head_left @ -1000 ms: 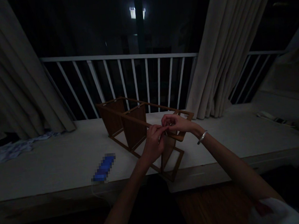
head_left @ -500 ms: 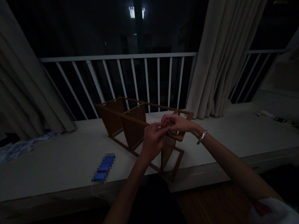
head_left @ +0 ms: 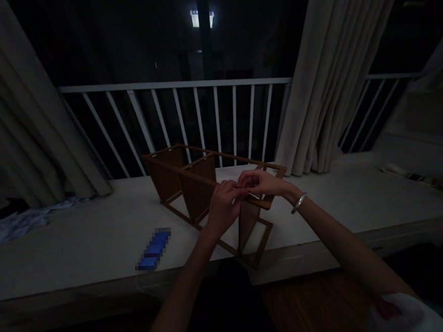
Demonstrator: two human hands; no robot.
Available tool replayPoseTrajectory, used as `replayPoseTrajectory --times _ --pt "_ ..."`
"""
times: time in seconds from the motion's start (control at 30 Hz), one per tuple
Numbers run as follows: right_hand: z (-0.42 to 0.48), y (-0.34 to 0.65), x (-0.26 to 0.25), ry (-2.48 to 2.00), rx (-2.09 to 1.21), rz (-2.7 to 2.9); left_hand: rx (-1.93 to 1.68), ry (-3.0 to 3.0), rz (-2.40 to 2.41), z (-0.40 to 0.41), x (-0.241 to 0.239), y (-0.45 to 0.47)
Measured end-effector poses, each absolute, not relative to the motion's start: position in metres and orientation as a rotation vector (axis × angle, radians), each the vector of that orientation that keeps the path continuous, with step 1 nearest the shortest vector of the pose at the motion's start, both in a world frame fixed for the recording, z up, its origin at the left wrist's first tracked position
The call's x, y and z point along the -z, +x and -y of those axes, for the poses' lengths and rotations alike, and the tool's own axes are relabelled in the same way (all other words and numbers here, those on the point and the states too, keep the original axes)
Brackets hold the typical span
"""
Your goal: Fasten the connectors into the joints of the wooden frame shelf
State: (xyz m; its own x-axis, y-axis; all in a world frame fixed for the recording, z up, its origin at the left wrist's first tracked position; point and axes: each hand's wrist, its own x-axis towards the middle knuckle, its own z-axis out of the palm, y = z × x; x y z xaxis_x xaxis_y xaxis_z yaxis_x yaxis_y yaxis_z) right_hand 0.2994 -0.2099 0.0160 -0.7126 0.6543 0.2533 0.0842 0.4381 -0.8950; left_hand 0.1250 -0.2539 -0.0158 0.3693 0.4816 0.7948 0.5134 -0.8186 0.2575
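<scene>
A brown wooden shelf rack (head_left: 198,188) lies on its side on the pale window ledge. Over its right-hand end, my left hand (head_left: 226,203) is closed at the upper rail, its fingertips meeting those of the other hand. My right hand (head_left: 264,183), with a silver bangle at the wrist, is curled in a pinch at the same spot. Whatever sits between the fingertips is too small and dark to make out. The rack's end frame (head_left: 262,241) shows below my hands, reaching to the ledge's front edge.
A blurred-out blue screen (head_left: 153,249) lies on the ledge (head_left: 97,235) left of the rack, with a thin cable hanging down. White railings (head_left: 174,84) stand behind. Curtains (head_left: 336,77) hang on both sides. Crumpled cloth or paper (head_left: 24,220) lies far left.
My left hand has shifted very slightly at the rail, with its fingers still against my right hand's. The rack stays where it was.
</scene>
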Motion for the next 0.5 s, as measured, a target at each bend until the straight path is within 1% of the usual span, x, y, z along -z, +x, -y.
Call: replayPoseTrajectory --times 0.33,0.5 --pt "0.2094 0.3000 -0.0154 -0.594 -1.245 2.102 1.584 -2.619 0.928 0.2528 0.0120 0.1277" --pt "0.2063 0.3016 -0.0132 -0.606 -1.134 1.976 1.644 -2.640 1.007 0.2509 0.0099 0.1301"
